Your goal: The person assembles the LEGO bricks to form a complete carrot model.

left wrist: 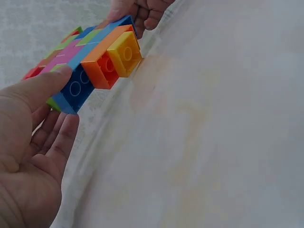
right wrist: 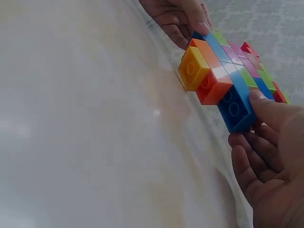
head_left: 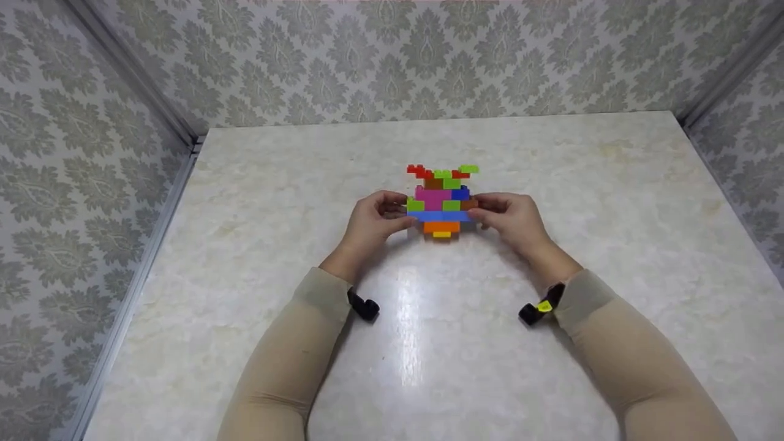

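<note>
A figure of joined toy building bricks (head_left: 433, 199) stands upright between my two hands. From the bottom up it has a yellow brick (left wrist: 125, 53), an orange brick (right wrist: 213, 71), a wide blue row, then pink, green, brown and blue bricks. Red and lime bricks spread outward like horns at its top. My left hand (head_left: 376, 217) grips the left end of the blue row, thumb on the front and fingers behind. The right hand (head_left: 511, 220) pinches the right end in the same way. Hollow brick undersides show in both wrist views.
A pale marbled table (head_left: 245, 245) lies beneath the hands. Patterned wallpaper panels (head_left: 392, 61) rise behind it and on both sides. Black straps with small camera mounts (head_left: 365, 306) sit at each sleeve cuff.
</note>
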Demonstrator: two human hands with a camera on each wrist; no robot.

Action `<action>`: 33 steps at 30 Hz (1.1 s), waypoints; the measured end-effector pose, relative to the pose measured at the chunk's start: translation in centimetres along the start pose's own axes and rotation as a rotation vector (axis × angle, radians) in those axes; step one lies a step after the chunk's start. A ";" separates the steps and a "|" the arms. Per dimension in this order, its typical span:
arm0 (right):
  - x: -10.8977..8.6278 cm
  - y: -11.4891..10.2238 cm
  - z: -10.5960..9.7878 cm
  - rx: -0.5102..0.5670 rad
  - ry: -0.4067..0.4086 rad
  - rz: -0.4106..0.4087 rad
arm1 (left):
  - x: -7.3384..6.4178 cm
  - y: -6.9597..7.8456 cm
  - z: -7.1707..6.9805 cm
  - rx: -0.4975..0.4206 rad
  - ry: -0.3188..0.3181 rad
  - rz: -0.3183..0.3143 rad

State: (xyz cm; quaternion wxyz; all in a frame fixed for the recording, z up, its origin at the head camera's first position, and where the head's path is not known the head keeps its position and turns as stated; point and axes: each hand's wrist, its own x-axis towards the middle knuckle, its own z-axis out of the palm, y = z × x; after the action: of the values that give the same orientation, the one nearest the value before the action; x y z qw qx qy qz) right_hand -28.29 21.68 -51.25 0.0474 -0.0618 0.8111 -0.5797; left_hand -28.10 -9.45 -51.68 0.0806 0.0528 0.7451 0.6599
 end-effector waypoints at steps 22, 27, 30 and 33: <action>-0.6 -0.6 1.0 0.039 0.104 0.064 | -0.3 -0.1 1.0 0.070 0.125 -0.009; -0.7 -0.8 1.1 0.037 0.101 0.086 | -0.4 -0.1 1.0 0.083 0.137 -0.010; -0.6 -0.9 1.1 0.039 0.109 0.079 | -0.4 -0.1 0.9 0.099 0.140 -0.006; -0.5 -0.7 1.2 0.034 0.118 0.071 | -0.3 -0.2 0.9 0.108 0.129 -0.017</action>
State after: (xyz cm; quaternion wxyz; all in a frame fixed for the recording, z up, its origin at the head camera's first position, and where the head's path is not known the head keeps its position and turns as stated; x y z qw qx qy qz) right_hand -27.60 20.45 -50.98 0.0211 0.0022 0.8041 -0.5942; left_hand -27.62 -8.60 -51.98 0.0349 0.0082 0.7836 0.6202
